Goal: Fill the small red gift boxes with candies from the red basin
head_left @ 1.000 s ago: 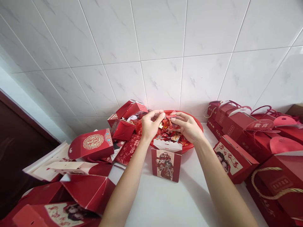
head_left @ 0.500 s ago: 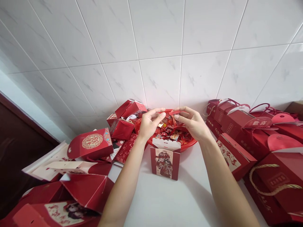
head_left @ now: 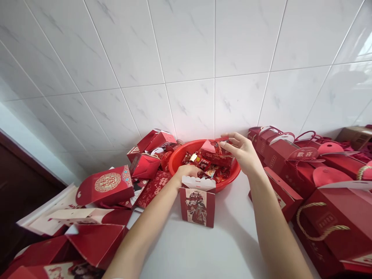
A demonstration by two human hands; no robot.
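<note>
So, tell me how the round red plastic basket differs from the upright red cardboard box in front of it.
The round red plastic basket is wider, with a curved rim; the upright red cardboard box is narrower, with straight edges. The box bears a printed picture on its front; the basket has perforated walls. The basket shows colourful wrapped sweets; the box's inside is hidden. Both stand on the smooth white tabletop.

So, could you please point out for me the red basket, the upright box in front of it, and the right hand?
Red basket (head_left: 175,158), head view: left side wall.
Upright box (head_left: 198,207), head view: printed front panel.
Right hand (head_left: 243,153), head view: back of the hand.
</note>
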